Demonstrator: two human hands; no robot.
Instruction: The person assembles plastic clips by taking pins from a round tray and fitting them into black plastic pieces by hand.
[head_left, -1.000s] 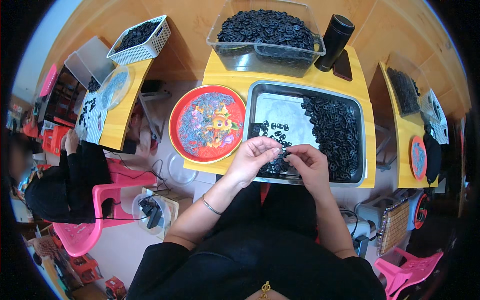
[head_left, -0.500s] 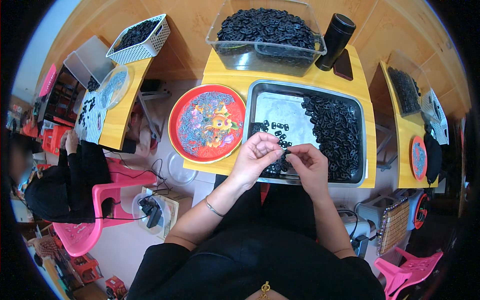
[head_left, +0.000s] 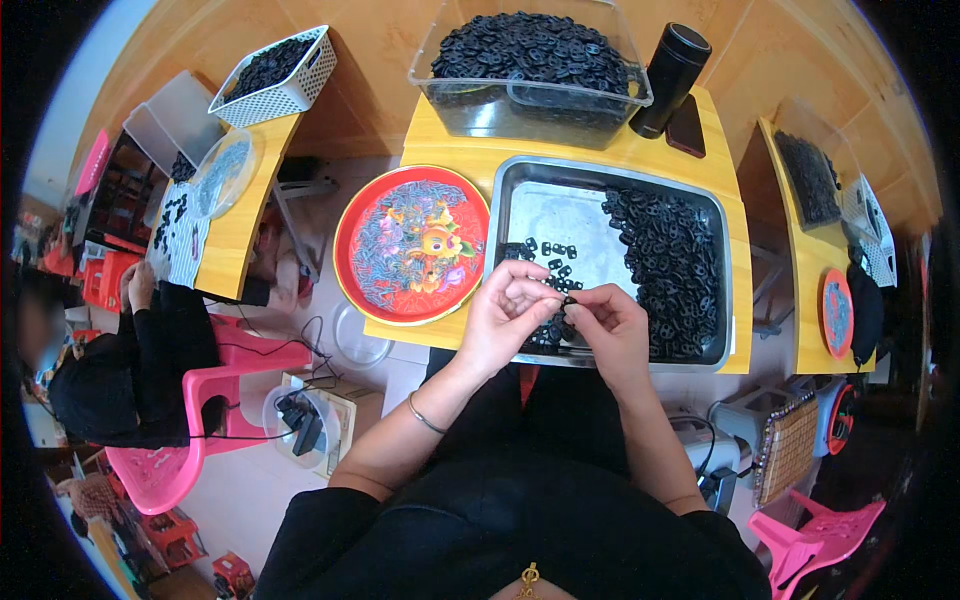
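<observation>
Both hands meet over the near left part of a metal tray (head_left: 727, 300). My right hand (head_left: 612, 328) pinches a small black plastic piece (head_left: 569, 301) between thumb and forefinger. The thumb and forefinger of my left hand (head_left: 508, 312) are pressed together right against that piece. Whatever lies between the left fingertips is too small to make out. Under and beyond the hands, several black pieces with holes (head_left: 558, 250) lie scattered in the tray. A large heap of similar black pieces (head_left: 672, 270) fills its right side.
Left of the tray, a red floral round tray (head_left: 345, 250) holds many small grey metal pins or screws. Behind stand a clear bin (head_left: 500, 118) heaped with black pieces, a black flask (head_left: 672, 80) and a phone (head_left: 686, 128). Another person (head_left: 150, 350) sits at the left table.
The hands stay together in nearly the same place over the tray. Their fingertips have shifted slightly, and the black piece shows more plainly between them.
</observation>
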